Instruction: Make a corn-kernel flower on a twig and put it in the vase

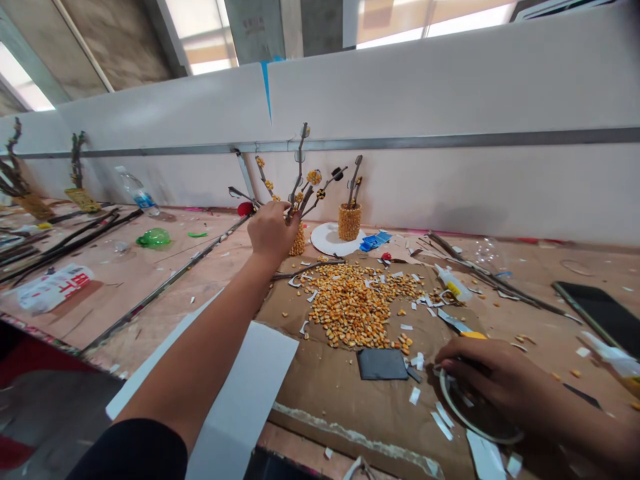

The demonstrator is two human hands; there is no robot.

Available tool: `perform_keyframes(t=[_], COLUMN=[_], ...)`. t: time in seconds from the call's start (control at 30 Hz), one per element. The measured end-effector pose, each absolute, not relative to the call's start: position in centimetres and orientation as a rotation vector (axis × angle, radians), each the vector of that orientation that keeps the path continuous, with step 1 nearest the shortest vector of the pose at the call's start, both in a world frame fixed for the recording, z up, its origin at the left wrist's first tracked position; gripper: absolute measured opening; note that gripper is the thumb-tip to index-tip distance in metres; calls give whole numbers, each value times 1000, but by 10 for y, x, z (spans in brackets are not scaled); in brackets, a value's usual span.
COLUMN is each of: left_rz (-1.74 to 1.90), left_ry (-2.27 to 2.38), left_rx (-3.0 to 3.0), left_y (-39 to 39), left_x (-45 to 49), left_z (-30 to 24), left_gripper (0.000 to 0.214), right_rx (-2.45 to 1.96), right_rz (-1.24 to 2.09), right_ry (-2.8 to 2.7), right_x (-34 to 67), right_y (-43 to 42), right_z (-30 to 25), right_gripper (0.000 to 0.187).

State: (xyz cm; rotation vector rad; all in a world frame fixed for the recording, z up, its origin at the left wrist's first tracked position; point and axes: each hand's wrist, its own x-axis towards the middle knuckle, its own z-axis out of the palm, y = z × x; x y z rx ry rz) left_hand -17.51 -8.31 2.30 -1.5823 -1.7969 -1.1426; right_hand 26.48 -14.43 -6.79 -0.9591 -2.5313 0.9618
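Note:
My left hand [274, 227] reaches to the back of the table, its fingers closed round a twig [307, 195] in a cluster of branches. Corn-kernel balls and clumps decorate the branches. They stand in a kernel-covered pot [297, 240], partly hidden behind the hand. At the lower right, my right hand [493, 377] has its fingers curled at the edge of a round, pale-rimmed ring [473, 427], possibly a tape roll. Just beyond that hand lies a utility knife [454, 322] with a yellow handle. Loose corn kernels [355, 303] are heaped between the hands on cardboard [320, 383].
A second kernel-covered pot [349, 222] stands by a white disc [325, 239]. A glue bottle [454, 283], a dark square [383, 365] and paper scraps lie around. A phone [600, 313] is at right; bottles [55, 288] and sticks [65, 243] are at left.

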Motion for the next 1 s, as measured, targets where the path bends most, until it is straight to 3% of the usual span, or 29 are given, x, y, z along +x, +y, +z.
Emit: perform_keyframes(t=[0.8,1.0], left_rz=[-976,-1176], left_ry=[-1817,-1595], left_rx=[-1534,-1515], left_y=[-87,-96], left_x=[-170,-170], left_z=[24,31], left_gripper=[25,51], right_rx=[-954,-955], right_rz=[924,901], right_ry=[-2529,-2530], right_x=[266,264], right_y=[-143,-144], right_z=[-70,-64], right_gripper=[36,34])
